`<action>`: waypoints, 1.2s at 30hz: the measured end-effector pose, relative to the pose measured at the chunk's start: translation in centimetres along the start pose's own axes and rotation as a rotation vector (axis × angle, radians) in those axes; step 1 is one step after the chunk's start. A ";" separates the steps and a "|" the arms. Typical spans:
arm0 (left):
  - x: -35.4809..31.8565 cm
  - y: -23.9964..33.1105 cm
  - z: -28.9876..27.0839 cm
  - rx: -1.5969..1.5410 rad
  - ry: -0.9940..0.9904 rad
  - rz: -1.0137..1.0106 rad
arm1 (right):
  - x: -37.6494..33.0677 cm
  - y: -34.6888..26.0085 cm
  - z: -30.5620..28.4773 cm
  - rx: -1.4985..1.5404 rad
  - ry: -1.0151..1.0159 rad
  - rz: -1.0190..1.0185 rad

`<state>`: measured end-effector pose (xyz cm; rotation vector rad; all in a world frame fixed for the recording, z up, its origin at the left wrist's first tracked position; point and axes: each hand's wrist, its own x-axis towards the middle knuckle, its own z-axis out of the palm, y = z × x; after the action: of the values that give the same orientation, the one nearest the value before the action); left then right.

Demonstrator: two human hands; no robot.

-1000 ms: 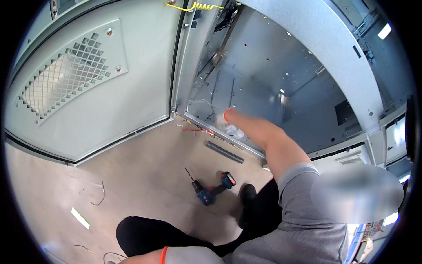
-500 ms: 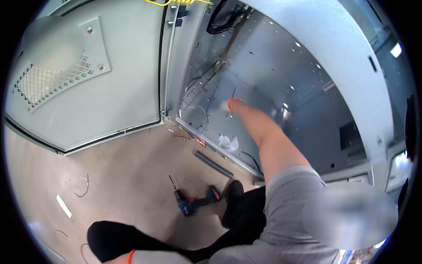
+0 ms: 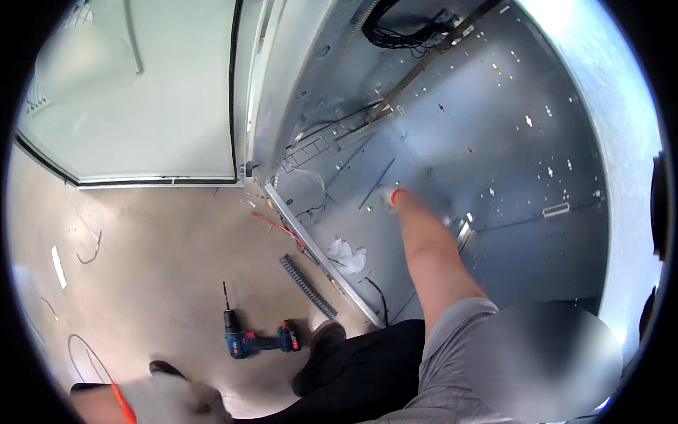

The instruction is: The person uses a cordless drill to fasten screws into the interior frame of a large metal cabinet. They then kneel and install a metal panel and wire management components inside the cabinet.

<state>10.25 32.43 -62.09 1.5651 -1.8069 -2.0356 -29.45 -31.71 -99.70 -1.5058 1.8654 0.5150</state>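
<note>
My right arm reaches into the open metal cabinet (image 3: 452, 247). My right hand (image 3: 388, 196), in a pale glove with an orange cuff, is low over the cabinet's bottom. Beside its fingertips lies a thin dark strip (image 3: 376, 185); whether they touch it is not clear. The fingers are too small and blurred to read. My left hand (image 3: 166, 401), in a grey glove with an orange cuff, is at the lower left near my leg. It is smeared by motion, and its fingers cannot be made out. Crumpled white plastic (image 3: 347, 256) lies inside the cabinet near the front sill.
A cordless drill (image 3: 244, 343) with a long bit lies on the floor by my shoe (image 3: 328, 339). Slotted grey duct (image 3: 307, 286) lies along the cabinet sill (image 3: 321, 258). The cabinet door (image 3: 162, 106) stands open at left. Black cables (image 3: 395, 32) hang inside, and wire offcuts (image 3: 92, 247) are scattered about.
The view has shifted toward the cabinet, so the door and drill appear farther left. The thin strip now shows beside my right hand. More of my left hand has come into view.
</note>
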 end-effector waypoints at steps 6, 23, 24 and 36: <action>14.4 -8.3 -7.4 0.569 0.090 -0.473 | 2.8 -1.0 6.7 0.246 -0.079 -0.032; 28.0 -28.0 2.4 0.458 1.058 -0.206 | 5.3 -2.2 7.3 0.626 0.212 0.035; 29.0 -27.6 2.0 0.454 1.100 -0.126 | 6.7 -0.3 4.9 0.485 0.307 -0.131; 31.9 -25.5 1.8 0.425 1.236 0.030 | 10.5 7.3 -6.6 -1.016 0.851 -0.399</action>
<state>7.62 24.07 -101.95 2.0796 -1.6171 -0.3124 -39.21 -41.65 -103.38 -3.0735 1.8350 0.7515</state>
